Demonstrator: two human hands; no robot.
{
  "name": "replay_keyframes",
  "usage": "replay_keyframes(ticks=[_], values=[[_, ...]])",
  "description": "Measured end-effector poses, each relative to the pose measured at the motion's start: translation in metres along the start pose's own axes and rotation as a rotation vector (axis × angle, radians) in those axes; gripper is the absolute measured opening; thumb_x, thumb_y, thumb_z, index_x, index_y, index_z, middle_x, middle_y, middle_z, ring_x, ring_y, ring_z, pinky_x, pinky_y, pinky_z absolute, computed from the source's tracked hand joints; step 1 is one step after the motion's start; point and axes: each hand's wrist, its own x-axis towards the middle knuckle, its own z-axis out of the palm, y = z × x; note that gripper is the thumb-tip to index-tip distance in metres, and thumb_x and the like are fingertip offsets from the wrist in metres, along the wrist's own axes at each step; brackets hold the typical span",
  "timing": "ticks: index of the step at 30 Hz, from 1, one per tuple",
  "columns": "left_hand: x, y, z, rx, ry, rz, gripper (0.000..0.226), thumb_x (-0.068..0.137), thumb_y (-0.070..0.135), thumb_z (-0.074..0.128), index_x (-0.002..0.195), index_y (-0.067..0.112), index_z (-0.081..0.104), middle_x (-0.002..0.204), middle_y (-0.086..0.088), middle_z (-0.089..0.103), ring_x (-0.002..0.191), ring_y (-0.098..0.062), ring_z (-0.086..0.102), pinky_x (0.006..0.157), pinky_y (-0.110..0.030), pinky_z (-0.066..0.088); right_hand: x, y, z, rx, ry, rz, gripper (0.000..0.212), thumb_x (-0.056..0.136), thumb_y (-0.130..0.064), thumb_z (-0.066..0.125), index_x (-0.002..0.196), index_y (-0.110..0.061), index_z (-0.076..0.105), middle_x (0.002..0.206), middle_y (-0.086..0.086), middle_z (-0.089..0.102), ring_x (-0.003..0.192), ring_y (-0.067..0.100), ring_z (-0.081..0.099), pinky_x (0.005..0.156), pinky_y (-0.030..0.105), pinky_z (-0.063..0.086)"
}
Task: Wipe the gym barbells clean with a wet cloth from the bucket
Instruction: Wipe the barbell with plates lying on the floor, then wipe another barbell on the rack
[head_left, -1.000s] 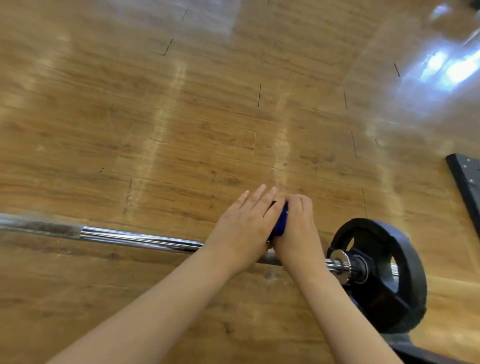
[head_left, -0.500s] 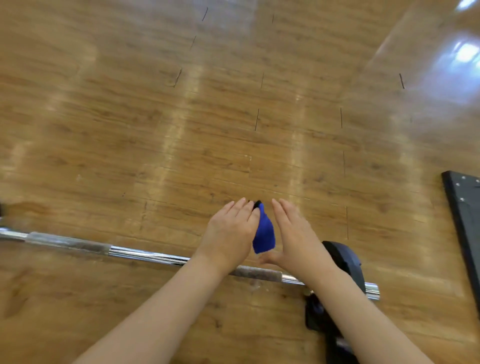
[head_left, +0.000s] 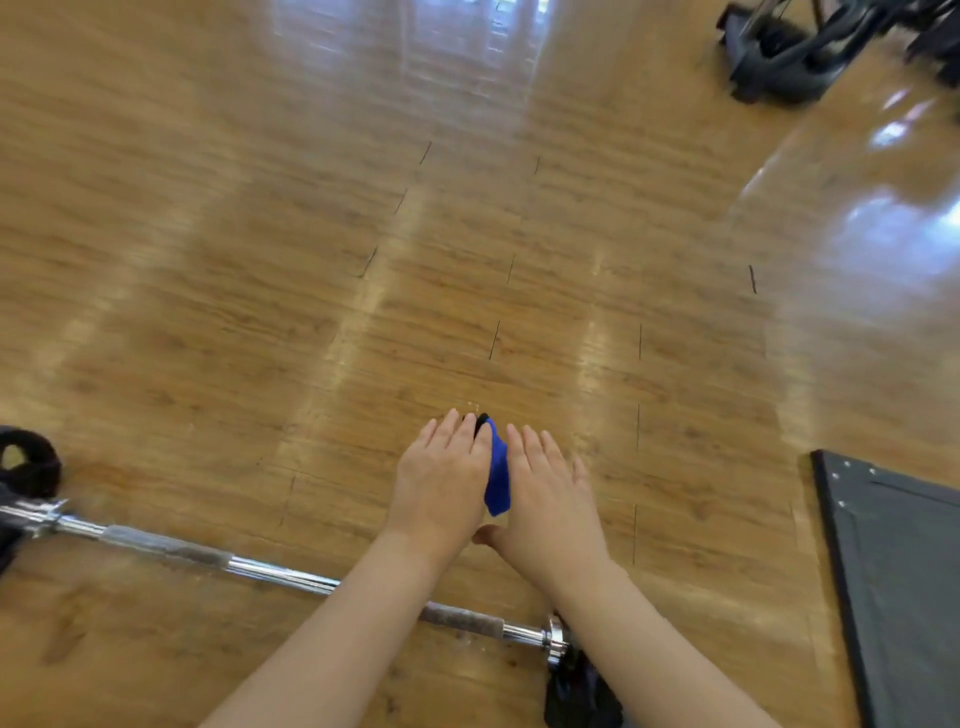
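Barbell (head_left: 270, 569) lies across the wooden floor (head_left: 467, 260), its chrome shaft running from the lower left edge, under both forearms, to a collar near the bottom centre. No brand, label or writing can be read on it or on anything else in view. A black weight plate (head_left: 28, 467) sits at its left end, and part of another black plate (head_left: 579, 691) shows below the right collar. A dark grey mat (head_left: 904, 582) with small pale dots along its edge lies on the floor at the right, well apart from the bar. Black gym equipment (head_left: 779, 47) stands in the far upper right corner, too blurred to identify.

Both hands are raised above the floor beyond the bar, clear of it. The left hand (head_left: 441, 483) and right hand (head_left: 550, 499) have straight fingers pointing forward, palms turned toward each other, and the blue cloth (head_left: 497, 478) is pressed between them; a small dark bit shows at its upper tip.

Compared with half a second ago, the view has tipped up and swung left: the bar's left plate and the far equipment have come into sight, and the bar now sits lower in the picture. A second ago the hands were down on the shaft with the cloth; they have since lifted away from it.
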Motion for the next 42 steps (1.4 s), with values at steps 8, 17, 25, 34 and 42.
replay_keyframes(ticks=[8,17,25,34,42], values=[[0.046,-0.064,-0.083,0.026,0.029,-0.058,0.052,0.045,0.009,0.088,0.095,0.008,0.075,0.093,-0.013,0.073,0.09,-0.029,0.07,0.07,-0.035,0.057,0.047,-0.079,-0.084,-0.012,0.042,-0.012,0.075,0.096,-0.032,0.044,0.152,-0.015,-0.002,0.16,0.003,0.003,0.147,0.019,0.001,0.117,0.041,0.009],[0.067,-0.124,-0.201,0.039,0.015,-0.107,0.05,0.047,0.008,0.089,0.094,0.002,0.074,0.093,-0.015,0.072,0.09,-0.03,0.07,0.068,-0.036,0.057,0.064,-0.175,-0.18,-0.029,0.057,-0.113,0.06,0.101,-0.021,0.032,0.152,-0.012,0.001,0.16,0.006,0.005,0.147,0.02,0.003,0.117,0.039,0.011],[0.072,-0.165,-0.29,0.077,0.087,-0.17,0.034,0.064,0.009,0.069,0.097,-0.001,0.072,0.097,-0.017,0.071,0.092,-0.032,0.069,0.071,-0.039,0.057,0.061,-0.246,-0.251,-0.109,0.116,-0.243,0.065,0.1,-0.021,0.034,0.152,-0.01,-0.003,0.16,0.008,0.0,0.147,0.023,-0.003,0.117,0.042,0.007],[0.033,-0.194,-0.383,0.224,-0.004,-0.356,0.065,0.034,0.013,0.093,0.094,-0.002,0.073,0.094,-0.016,0.072,0.091,-0.03,0.07,0.071,-0.037,0.057,0.04,-0.314,-0.307,-0.158,0.064,-0.415,0.091,0.09,-0.044,0.055,0.152,-0.013,-0.004,0.16,0.006,-0.004,0.146,0.023,-0.007,0.116,0.048,0.003],[0.036,-0.209,-0.448,0.188,0.01,-0.655,0.066,0.057,0.025,0.086,0.114,-0.002,0.065,0.118,-0.018,0.064,0.117,-0.027,0.058,0.09,-0.028,0.049,0.07,-0.364,-0.358,-0.387,-0.115,-0.792,0.095,0.086,-0.029,0.067,0.153,-0.016,0.001,0.16,0.001,0.002,0.147,0.02,-0.002,0.116,0.045,0.009]])
